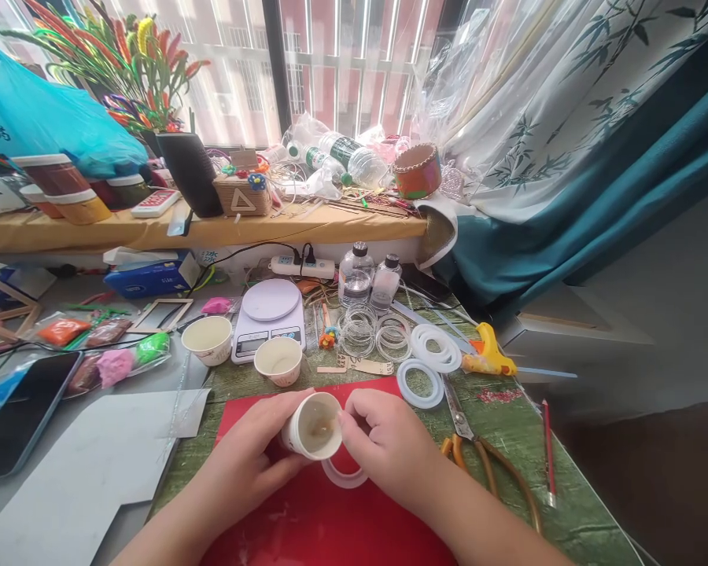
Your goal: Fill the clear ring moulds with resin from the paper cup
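My left hand (256, 444) is wrapped round a small white paper cup (314, 427), tilted so that its mouth faces me. A little cloudy, brownish stuff shows at the cup's bottom. At the cup's right rim, my right hand (381, 432) is closed with thumb and fingers pinched; what it grips, if anything, is hidden. Under the cup, a whitish ring mould (347, 476) lies on a red sheet (330, 527), partly covered by the cup and hands. Two more paper cups, one nearer (278, 363) and one farther left (207, 343), stand behind my left hand.
A kitchen scale (270, 322), clear bottles (357, 275), stacked clear rings (357, 330) and white ring moulds (422, 384) lie beyond. Scissors (460, 413), a yellow glue gun (488, 352) and a red pencil (547, 452) are right. A phone (27, 413) lies left.
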Demonstrator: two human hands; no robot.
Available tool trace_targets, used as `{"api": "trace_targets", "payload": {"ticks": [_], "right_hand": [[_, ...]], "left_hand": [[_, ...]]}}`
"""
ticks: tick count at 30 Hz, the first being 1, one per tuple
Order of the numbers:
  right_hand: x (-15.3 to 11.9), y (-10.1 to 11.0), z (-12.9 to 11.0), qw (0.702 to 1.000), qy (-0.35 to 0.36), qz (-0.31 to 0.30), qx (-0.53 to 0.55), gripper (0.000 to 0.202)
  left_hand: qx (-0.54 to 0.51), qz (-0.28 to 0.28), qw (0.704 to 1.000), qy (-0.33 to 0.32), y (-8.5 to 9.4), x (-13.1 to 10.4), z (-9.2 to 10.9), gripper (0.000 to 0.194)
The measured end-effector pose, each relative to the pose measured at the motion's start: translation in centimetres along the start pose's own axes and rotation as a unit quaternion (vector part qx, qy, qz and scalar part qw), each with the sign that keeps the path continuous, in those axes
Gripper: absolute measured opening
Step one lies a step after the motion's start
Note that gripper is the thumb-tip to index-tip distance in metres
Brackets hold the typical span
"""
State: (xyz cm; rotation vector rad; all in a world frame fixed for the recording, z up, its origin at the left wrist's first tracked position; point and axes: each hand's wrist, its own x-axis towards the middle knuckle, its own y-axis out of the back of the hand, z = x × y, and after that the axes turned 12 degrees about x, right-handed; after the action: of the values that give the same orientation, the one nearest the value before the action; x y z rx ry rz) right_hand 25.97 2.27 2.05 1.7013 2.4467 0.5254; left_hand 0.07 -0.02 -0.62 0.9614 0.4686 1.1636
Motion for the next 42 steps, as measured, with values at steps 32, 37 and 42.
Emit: {"api": "trace_targets", "payload": {"ticks": [32,37,42], "right_hand": [[0.03,0.01,-0.29,0.999,-0.024,-0.008,0.04,0.033],[0.02,0.03,-0.36,0.998,-0.041,-0.008,0.049,0.033],[0.06,0.12,-0.42,0.996,-0.059,-0.016,0.066,0.032]], "left_hand": [[0.004,0.005,1.0,-0.01,-0.04,0.11,-0.2,0.061],[0.003,0.003,1.0,-0.011,0.1,0.31,0.03,0.06],[0.001,0.0,1.0,-0.01,0.33,0.46,0.34,0.059]]}}
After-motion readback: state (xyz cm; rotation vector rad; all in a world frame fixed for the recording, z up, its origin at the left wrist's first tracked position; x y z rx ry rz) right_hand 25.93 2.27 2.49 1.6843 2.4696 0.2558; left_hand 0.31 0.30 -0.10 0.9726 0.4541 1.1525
